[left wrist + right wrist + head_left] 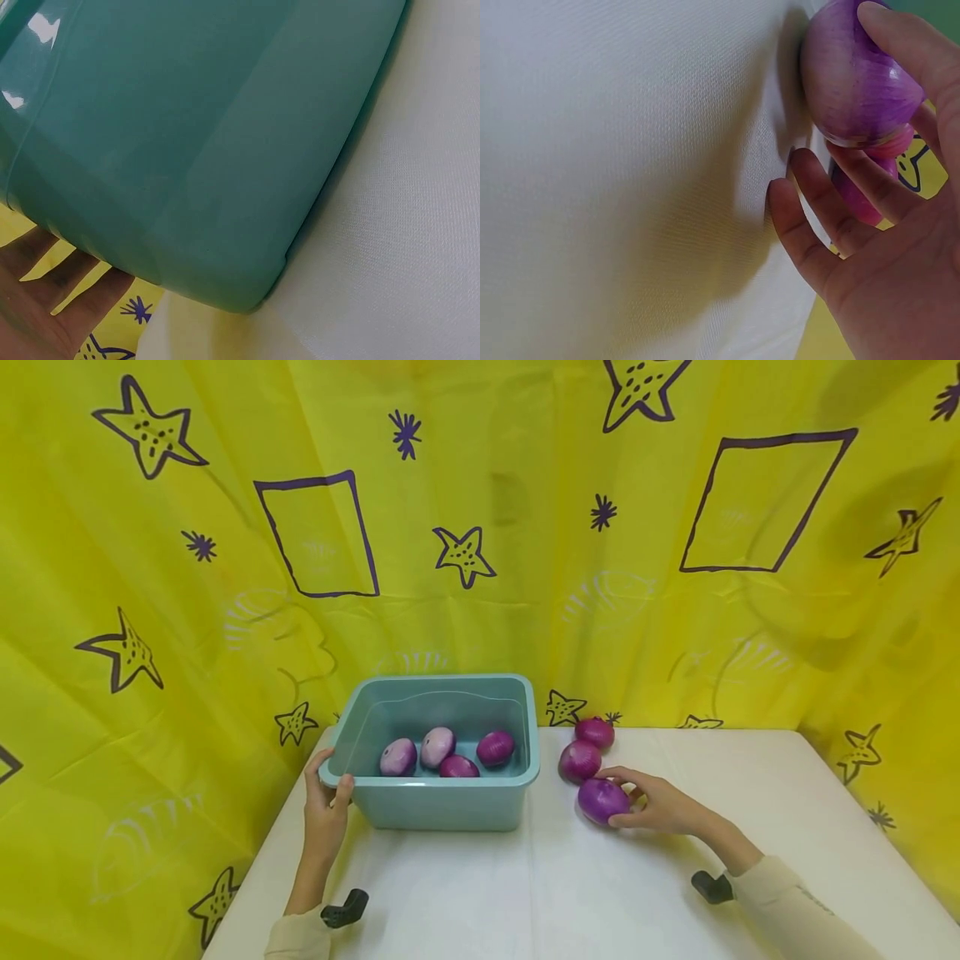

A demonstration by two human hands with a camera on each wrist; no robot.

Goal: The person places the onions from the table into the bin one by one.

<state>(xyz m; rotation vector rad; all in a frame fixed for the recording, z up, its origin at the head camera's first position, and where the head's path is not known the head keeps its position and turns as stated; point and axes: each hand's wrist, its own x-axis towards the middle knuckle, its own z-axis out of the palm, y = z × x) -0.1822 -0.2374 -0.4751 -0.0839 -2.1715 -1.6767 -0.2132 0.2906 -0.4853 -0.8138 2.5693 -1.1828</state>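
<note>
My left hand point(327, 810) grips the front left corner of a teal plastic tub point(450, 808), thumb at the front and fingers along the left side. In the left wrist view, fingers point(94, 296) lie against the tub wall point(187, 150). Inside the tub are several onions, two pale purple, like this one point(437, 747), and others darker, like this one point(495, 748). On the right, my right hand point(660, 804) holds a purple onion point(602, 802) between thumb and fingers, close over the table. The right wrist view shows its thumb on the onion point(859, 75).
Behind the held onion, two more red onions point(580, 762) point(595, 732) sit on the white table point(480, 893), right of the tub. A yellow curtain point(517, 635) with drawn stars hangs along the table's back and sides. Each wrist wears a small black device point(345, 908).
</note>
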